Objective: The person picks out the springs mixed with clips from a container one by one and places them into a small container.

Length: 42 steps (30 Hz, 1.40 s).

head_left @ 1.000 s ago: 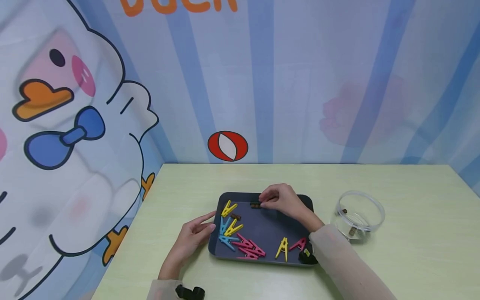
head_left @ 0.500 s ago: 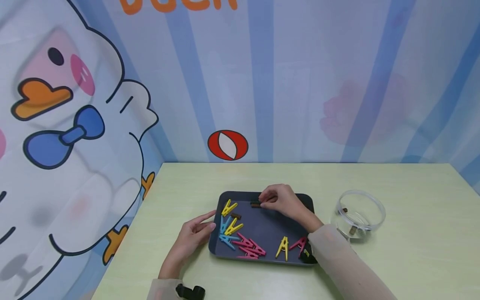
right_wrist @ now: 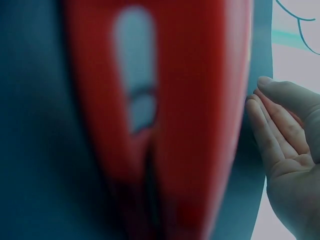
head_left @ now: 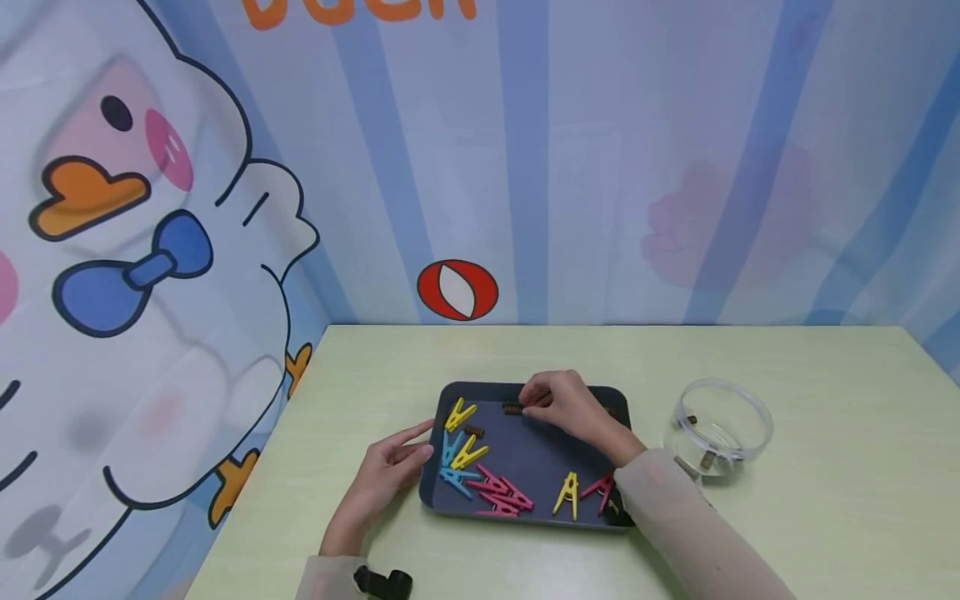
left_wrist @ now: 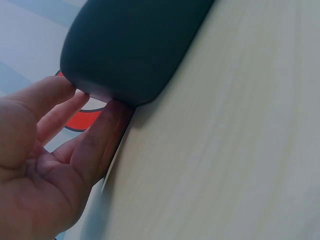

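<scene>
In the head view my right hand (head_left: 566, 408) reaches into the dark tray (head_left: 525, 517) near its far wall. Its thumb and fingertips pinch the right end of a coil spring (head_left: 513, 408), which the fingers partly hide. My left hand (head_left: 386, 471) rests its fingers against the tray's left outer wall, as the left wrist view also shows. Beside that wall inside lie yellow clothespins (head_left: 468, 452), blue clothespins (head_left: 454, 482) and another spring (head_left: 473, 431). Several pink clothespins (head_left: 502, 493) lie at the near side. A red-pink clothespin (right_wrist: 195, 110) looms blurred in the right wrist view.
A clear round container (head_left: 720, 442) with several small springs in it stands right of the tray. Another yellow clothespin (head_left: 567, 496) lies at the tray's near wall, by the right wrist's black camera (head_left: 618, 508). A printed curtain hangs behind the pale table (head_left: 825, 400).
</scene>
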Each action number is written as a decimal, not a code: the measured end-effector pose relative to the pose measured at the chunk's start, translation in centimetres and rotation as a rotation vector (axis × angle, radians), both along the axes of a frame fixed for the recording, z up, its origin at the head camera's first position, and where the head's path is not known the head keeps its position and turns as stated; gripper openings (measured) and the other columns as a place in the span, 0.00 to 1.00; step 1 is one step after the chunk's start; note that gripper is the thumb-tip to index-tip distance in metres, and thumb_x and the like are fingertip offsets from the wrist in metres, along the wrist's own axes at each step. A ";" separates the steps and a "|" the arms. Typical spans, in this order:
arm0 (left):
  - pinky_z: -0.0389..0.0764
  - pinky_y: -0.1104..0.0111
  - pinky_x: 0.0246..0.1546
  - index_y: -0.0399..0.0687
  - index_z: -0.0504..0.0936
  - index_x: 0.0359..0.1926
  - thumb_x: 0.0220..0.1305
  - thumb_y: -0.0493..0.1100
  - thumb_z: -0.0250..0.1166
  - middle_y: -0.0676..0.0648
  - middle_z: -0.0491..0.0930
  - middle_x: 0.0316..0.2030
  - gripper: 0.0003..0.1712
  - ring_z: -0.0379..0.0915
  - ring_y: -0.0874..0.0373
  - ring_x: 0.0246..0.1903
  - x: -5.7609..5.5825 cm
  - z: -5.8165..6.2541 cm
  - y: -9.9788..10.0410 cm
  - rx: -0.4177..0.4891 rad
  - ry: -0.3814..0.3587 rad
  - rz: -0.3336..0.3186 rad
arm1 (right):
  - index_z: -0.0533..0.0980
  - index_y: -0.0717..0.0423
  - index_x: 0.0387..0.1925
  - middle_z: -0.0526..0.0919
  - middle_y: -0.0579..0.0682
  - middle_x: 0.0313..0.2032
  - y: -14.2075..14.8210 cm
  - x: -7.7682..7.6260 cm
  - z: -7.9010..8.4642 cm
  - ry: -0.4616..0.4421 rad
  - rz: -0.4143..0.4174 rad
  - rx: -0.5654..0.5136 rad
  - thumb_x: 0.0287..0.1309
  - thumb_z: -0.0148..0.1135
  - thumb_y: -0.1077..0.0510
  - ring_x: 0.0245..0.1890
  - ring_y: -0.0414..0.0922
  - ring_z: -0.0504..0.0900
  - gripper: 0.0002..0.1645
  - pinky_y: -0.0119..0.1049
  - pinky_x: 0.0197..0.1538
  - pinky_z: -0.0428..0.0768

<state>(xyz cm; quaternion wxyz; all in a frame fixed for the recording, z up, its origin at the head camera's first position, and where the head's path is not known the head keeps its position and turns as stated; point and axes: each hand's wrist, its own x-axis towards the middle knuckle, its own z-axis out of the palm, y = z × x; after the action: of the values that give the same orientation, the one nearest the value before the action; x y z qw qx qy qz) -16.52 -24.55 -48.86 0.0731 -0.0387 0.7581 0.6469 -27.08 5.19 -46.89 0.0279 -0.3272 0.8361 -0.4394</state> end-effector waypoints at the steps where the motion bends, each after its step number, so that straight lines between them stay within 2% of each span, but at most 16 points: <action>1: 0.81 0.58 0.52 0.48 0.76 0.67 0.69 0.41 0.65 0.37 0.80 0.56 0.26 0.79 0.47 0.55 0.0 0.0 0.0 -0.002 0.001 0.000 | 0.83 0.60 0.38 0.86 0.49 0.35 0.0 0.0 0.0 0.005 -0.003 0.006 0.57 0.71 0.67 0.36 0.43 0.85 0.07 0.32 0.40 0.84; 24: 0.82 0.58 0.51 0.49 0.77 0.66 0.69 0.41 0.65 0.38 0.80 0.56 0.25 0.79 0.47 0.54 -0.1 0.2 0.2 -0.014 -0.008 0.016 | 0.83 0.58 0.37 0.86 0.50 0.35 -0.4 0.1 -0.6 0.108 -0.001 0.085 0.57 0.71 0.67 0.35 0.41 0.85 0.06 0.34 0.39 0.83; 42: 0.82 0.59 0.51 0.49 0.77 0.66 0.69 0.42 0.65 0.37 0.80 0.56 0.26 0.79 0.47 0.54 -0.1 0.1 0.2 -0.005 -0.018 0.023 | 0.82 0.58 0.36 0.85 0.48 0.33 -0.2 0.2 -0.6 0.154 0.004 0.127 0.55 0.71 0.68 0.34 0.41 0.84 0.08 0.32 0.37 0.83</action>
<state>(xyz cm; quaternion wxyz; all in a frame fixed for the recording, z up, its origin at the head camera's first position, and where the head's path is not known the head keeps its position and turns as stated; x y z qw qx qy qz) -16.64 -24.30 -48.73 0.0721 -0.0534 0.7586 0.6453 -26.86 5.00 -47.49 -0.0148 -0.3592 0.8613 -0.3592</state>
